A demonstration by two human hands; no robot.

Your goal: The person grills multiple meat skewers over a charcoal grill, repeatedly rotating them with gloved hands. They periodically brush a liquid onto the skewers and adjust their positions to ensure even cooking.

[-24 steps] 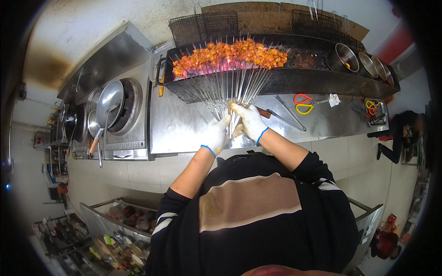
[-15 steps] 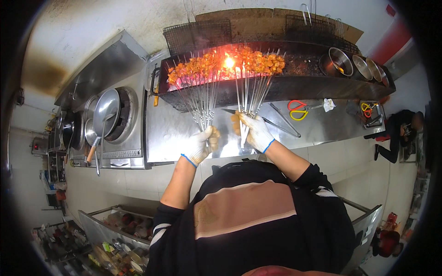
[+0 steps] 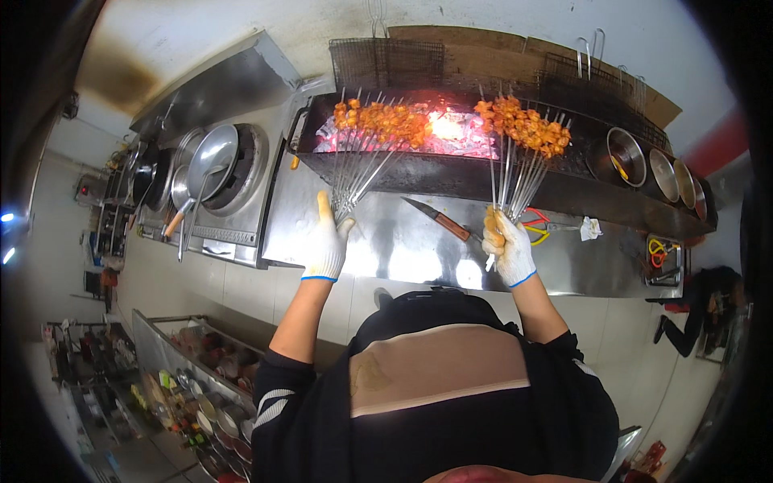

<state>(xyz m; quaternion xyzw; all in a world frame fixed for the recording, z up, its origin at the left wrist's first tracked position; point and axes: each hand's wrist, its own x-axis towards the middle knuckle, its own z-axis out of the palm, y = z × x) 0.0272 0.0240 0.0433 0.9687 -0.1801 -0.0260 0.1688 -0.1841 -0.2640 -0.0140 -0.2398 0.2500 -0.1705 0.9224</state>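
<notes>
My right hand [image 3: 511, 251], in a white glove with a blue cuff, is closed around the handle ends of a fanned bunch of metal skewers [image 3: 522, 179]. Their orange-brown meat pieces [image 3: 527, 129] lie over the right part of the charcoal grill [image 3: 419, 174]. My left hand [image 3: 325, 248], gloved alike, has its thumb and forefinger apart beside the handle ends of another bunch of skewers [image 3: 354, 177]. That bunch rests across the grill's front edge, its meat [image 3: 382, 123] over the left coals. Glowing coals [image 3: 455, 130] show between the two bunches.
A wooden-handled knife [image 3: 441, 219] lies on the steel counter [image 3: 403, 262] between my hands. Scissors [image 3: 547, 225] with red and yellow handles sit past my right hand. Metal bowls [image 3: 626, 157] stand at the grill's right end, and a wok [image 3: 216, 161] is on the left stove.
My right hand has carried its skewers to the right, opening a gap over the coals. My left hand has let go of its bunch and its fingers have spread. The view has shifted.
</notes>
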